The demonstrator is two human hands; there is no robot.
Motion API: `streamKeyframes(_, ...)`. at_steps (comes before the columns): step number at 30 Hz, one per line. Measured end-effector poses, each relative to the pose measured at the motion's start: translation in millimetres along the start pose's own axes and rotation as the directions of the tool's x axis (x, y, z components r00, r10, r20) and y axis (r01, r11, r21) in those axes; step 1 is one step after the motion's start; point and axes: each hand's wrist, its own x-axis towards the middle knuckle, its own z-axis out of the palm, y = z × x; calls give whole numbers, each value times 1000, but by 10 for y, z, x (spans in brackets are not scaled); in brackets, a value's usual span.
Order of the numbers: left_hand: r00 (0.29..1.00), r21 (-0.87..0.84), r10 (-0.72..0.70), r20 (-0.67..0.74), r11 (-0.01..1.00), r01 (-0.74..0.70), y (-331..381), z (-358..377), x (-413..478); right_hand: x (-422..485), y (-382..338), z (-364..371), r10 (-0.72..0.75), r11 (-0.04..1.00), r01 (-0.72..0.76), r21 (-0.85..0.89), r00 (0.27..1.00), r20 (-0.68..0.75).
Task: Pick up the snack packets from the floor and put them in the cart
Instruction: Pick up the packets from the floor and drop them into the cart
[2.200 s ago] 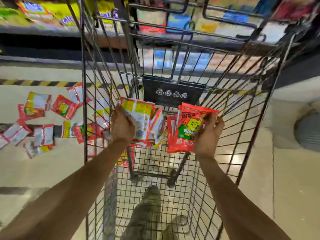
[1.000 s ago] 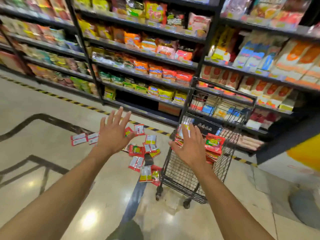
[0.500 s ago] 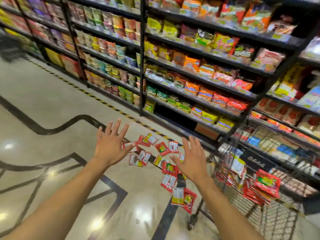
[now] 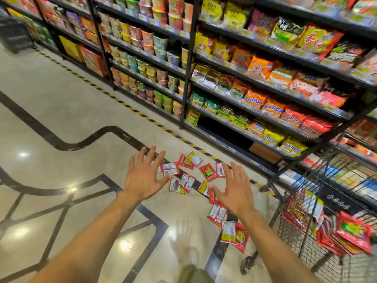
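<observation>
Several red and white snack packets (image 4: 208, 172) lie scattered on the shiny floor ahead of me, with a few more packets (image 4: 234, 233) nearer, by the cart's front wheel. My left hand (image 4: 142, 176) and my right hand (image 4: 234, 190) are both stretched out above the packets, fingers spread, holding nothing. The wire cart (image 4: 302, 248) stands at the lower right, with a heap of red packets (image 4: 350, 233) inside it.
Tall store shelves (image 4: 255, 82) full of noodle bags and cups run along the right and back. A yellow-black striped line (image 4: 122, 103) marks the floor before them. A dark basket (image 4: 14, 35) stands at the far left. The tiled floor (image 4: 61, 119) stretches to the left.
My hands let go of the packets in the cart and came out empty. My view swung left from the cart to the packets on the floor, and my open hands moved closer over them.
</observation>
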Motion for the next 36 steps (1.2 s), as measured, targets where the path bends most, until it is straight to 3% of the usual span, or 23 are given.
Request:
streamKeyframes(8,999,18,29,29,999,-29,-51,413,1131,1124,191,307,-3,995,2,103,1000,2)
streamKeyframes(18,964,65,28,264,997,-47,-89,1633,3084,2910,865,1496,99,969,-128,211,985,142)
streamKeyframes(24,926,102,57,373,990,-102,-237,2933,3975,3630,1167,2856,163,970,-204,135,950,266)
streamKeyframes(31,866,44,173,468,975,-219,-552,5083,4565,4210,1409,4914,187,968,-235,88,908,374)
streamKeyframes(36,812,8,241,532,957,-289,-716,6624,4798,4451,1604,6529,203,967,-245,71,908,367)
